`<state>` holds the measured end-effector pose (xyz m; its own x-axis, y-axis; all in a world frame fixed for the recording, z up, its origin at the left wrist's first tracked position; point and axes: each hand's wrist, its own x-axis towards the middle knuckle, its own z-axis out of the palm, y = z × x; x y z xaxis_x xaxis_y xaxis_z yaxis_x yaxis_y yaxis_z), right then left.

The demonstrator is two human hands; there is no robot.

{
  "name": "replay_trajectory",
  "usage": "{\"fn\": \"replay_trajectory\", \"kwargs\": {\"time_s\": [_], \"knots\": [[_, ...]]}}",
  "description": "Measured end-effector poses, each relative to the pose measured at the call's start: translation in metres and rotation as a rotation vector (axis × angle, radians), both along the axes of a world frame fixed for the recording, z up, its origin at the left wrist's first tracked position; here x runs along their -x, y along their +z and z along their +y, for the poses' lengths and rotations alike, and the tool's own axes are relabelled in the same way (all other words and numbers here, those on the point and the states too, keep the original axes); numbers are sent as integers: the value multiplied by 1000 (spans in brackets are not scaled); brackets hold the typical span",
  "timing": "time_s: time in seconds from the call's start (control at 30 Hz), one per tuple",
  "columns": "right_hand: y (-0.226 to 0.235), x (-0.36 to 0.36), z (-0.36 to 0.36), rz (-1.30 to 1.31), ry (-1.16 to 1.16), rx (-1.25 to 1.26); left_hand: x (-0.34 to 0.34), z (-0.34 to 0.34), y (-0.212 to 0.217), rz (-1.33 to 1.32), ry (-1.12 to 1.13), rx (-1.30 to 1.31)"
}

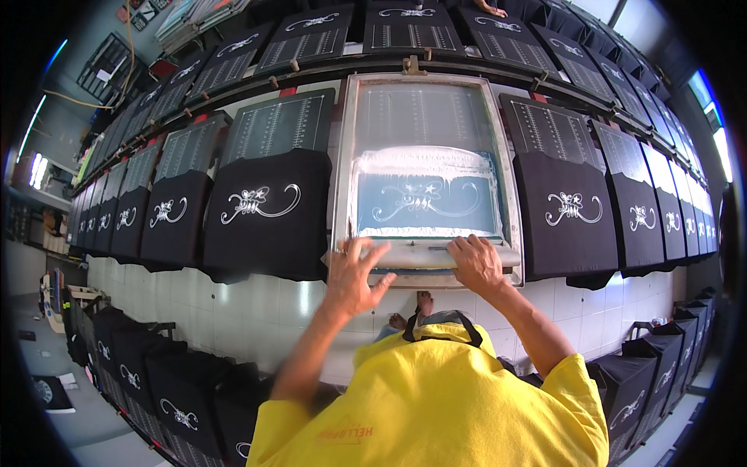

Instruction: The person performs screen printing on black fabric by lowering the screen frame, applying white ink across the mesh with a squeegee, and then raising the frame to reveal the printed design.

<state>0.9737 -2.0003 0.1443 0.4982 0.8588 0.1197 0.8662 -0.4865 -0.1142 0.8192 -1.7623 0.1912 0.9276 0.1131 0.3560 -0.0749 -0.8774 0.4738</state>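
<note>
A screen-printing frame [348,156] with a pale metal rim lies in front of me over a print board. White ink [424,159] forms a thick band across its blue-grey mesh, with a thinner line near the close end. A curling floral stencil [424,198] shows between them. Across the near end of the frame rests a pale squeegee [420,255]. My right hand [476,263] has its fingers curled over the squeegee's right part. My left hand [354,276] is open, fingers spread, by the squeegee's left end. Whether it touches the squeegee, I cannot tell.
Black shirts with white floral prints, like the left one [261,206] and the right one [572,210], cover boards on both sides. A rail [311,75] runs behind the frame, with more boards beyond. Another person's hand [492,8] shows at the far edge. White floor tiles [257,311] lie below.
</note>
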Motion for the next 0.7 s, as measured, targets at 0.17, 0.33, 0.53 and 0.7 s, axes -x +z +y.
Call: {"fn": "replay_trajectory", "kwargs": {"time_s": [0.17, 0.33, 0.53, 0.7], "knots": [[13, -3, -3, 29, -14, -61, -21, 32, -33, 321, -98, -302], [7, -22, -68, 24, -151, -23, -19, 22, -51, 352, -20, -145], [2, -33, -69, 74, -143, -159, -28, 29, -56, 300, 22, -164], [-8, -29, -75, 47, -140, -157, -24, 26, -59, 271, 15, -164]]}}
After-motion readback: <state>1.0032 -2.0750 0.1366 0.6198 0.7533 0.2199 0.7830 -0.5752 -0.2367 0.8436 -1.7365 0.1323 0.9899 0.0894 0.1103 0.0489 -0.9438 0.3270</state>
